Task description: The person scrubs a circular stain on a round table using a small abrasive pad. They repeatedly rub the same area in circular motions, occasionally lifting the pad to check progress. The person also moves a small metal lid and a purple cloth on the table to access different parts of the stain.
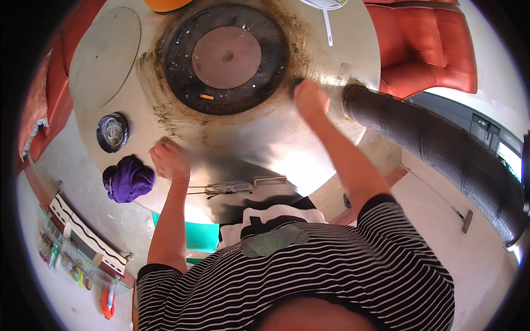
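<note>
My right hand (311, 100) is closed over a small dark pad (297, 82), mostly hidden by the fingers. It presses on the brown-stained metal tabletop (248, 136), just right of the black stove ring (176, 78). Curled into a loose fist, my left hand (170, 160) rests near the front left of the round table; nothing shows in it. Beside that hand lies a bunched purple cloth (129, 180), with a dark round ashtray (112, 132) behind it. A reddish-brown round plate (227, 58) fills the ring's middle, and a cigarette butt (207, 97) lies on the ring.
A thick dark flue pipe (426, 132) runs from the table's right edge. Wire utensils (232, 188) lie along the front edge. A round flat disc (105, 56), an orange container (167, 3) and a white-handled strainer (327, 25) sit farther back. Red seats (426, 45) flank the table.
</note>
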Demonstrator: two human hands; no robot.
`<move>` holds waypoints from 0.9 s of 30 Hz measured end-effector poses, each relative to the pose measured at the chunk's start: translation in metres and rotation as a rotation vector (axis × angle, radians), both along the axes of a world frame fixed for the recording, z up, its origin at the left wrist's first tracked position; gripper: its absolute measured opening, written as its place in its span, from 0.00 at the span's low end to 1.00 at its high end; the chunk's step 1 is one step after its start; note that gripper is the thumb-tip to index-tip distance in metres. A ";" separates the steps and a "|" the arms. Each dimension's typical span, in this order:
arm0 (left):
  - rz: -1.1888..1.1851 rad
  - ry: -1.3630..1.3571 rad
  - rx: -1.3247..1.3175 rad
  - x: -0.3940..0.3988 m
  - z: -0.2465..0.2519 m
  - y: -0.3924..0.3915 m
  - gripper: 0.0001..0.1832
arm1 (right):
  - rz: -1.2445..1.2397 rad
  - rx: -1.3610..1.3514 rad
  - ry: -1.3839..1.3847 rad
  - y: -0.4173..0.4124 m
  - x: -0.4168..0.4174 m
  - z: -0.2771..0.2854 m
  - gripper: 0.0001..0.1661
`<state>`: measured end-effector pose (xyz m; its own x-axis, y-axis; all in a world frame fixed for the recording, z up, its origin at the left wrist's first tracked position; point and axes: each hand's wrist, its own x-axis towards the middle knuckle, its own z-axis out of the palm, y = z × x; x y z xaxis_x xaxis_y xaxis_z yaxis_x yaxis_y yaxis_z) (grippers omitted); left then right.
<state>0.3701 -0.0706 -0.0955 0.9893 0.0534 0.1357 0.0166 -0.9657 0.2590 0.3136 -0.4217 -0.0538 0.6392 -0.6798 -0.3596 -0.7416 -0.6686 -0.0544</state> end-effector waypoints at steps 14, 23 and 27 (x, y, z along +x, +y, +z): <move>-0.007 -0.010 -0.019 0.000 0.000 0.003 0.06 | -0.095 -0.012 -0.120 -0.014 0.048 -0.005 0.17; -0.334 -0.036 -0.392 -0.016 0.036 -0.047 0.12 | -0.190 0.387 -0.584 -0.036 -0.017 -0.005 0.19; -0.648 -0.150 -0.563 -0.025 0.065 -0.168 0.14 | -0.153 0.231 -0.696 -0.018 -0.060 0.007 0.14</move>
<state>0.3449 -0.2385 -0.0303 0.8221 -0.4155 0.3894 -0.5641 -0.5006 0.6567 0.2534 -0.4393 -0.0464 0.6755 -0.7357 -0.0504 -0.5681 -0.4756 -0.6716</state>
